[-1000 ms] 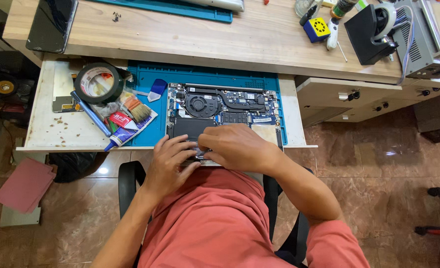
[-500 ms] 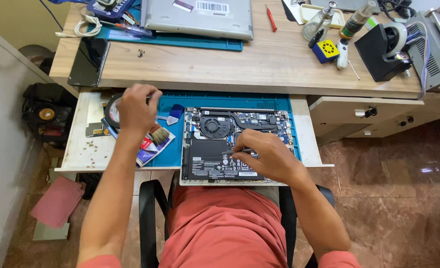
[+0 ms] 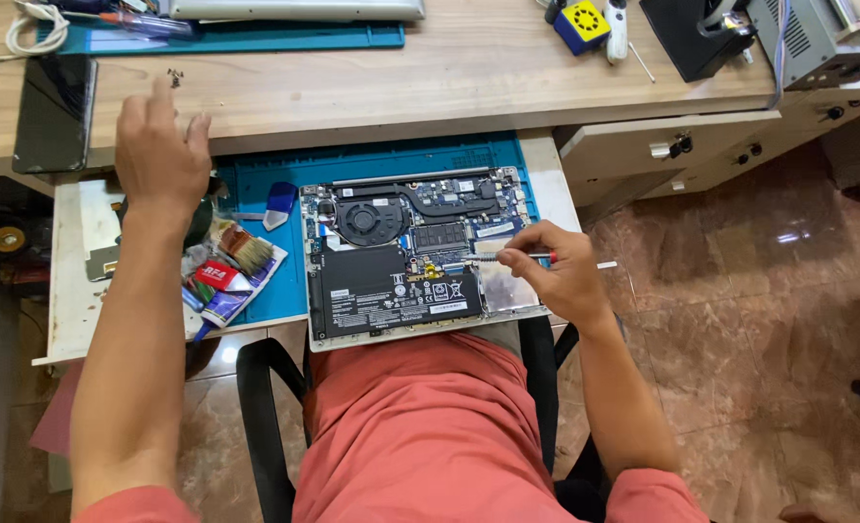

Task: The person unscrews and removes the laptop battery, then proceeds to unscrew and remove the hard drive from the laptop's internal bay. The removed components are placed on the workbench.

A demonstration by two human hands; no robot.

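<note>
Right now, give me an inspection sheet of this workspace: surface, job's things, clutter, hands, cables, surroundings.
Surface: wooden desk; below it a pull-out shelf with a blue mat.
Job's things: opened laptop, internals up, fan and black battery showing; thin screwdriver in the right hand, tip over the board.
Clutter: brush and tubes left of the laptop; small screws on the desk; dark tablet at the desk's left edge.
Hands: left hand raised, fingers spread, reaching toward the screws, holding nothing that shows; right hand shut on the screwdriver.
Cables: white cord coiled top left.
Surroundings: brown tiled floor, black chair frame, drawers at right.
</note>
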